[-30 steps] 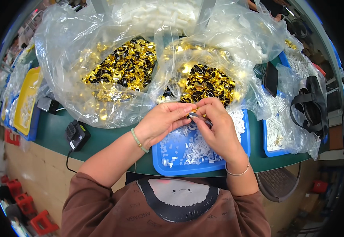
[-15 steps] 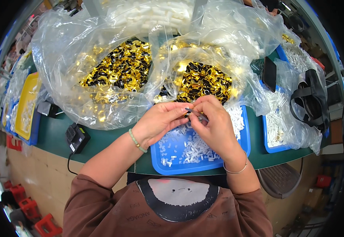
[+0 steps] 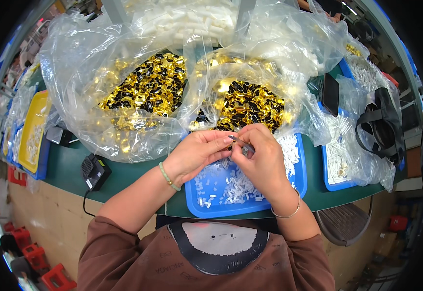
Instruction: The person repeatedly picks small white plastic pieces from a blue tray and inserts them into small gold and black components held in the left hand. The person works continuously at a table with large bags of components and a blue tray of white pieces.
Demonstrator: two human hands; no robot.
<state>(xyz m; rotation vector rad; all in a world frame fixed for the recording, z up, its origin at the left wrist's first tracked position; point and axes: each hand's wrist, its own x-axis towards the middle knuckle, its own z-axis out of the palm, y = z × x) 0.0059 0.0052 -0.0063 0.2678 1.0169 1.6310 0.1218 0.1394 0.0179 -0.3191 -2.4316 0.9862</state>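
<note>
While one brown shirt (image 3: 197, 257) is filling the near edge, two bare hands are working right over the front tray. The left hand (image 3: 197, 153) is wearing one beaded bracelet (image 3: 167, 175), and its thumb and fingertips are pinching together on one small dark part (image 3: 229, 147), which is mostly hiding in there, so I can't tell its shape. The right hand (image 3: 265, 157) is sporting one thin bangle (image 3: 285, 216), and its fingers are clamping one slim dark tool (image 3: 241, 142), with the tip pointing at the left fingertips.

Under them, one blue tray (image 3: 216, 211) is holding loads of little white pieces (image 3: 240, 186), way too many to count. It's sitting on one green table (image 3: 124, 169). Over on the left, one black adapter (image 3: 95, 172) is trailing a cord, and one yellow tray (image 3: 38, 106) is lying farther out. On the right, one black bag (image 3: 383, 128) and one phone (image 3: 330, 94) are resting near each other. Just beyond the hands, clear plastic (image 3: 75, 87) is surrounding two heaps of gold-and-black pieces (image 3: 153, 87), and one white pile (image 3: 187, 19) is sitting behind those.
</note>
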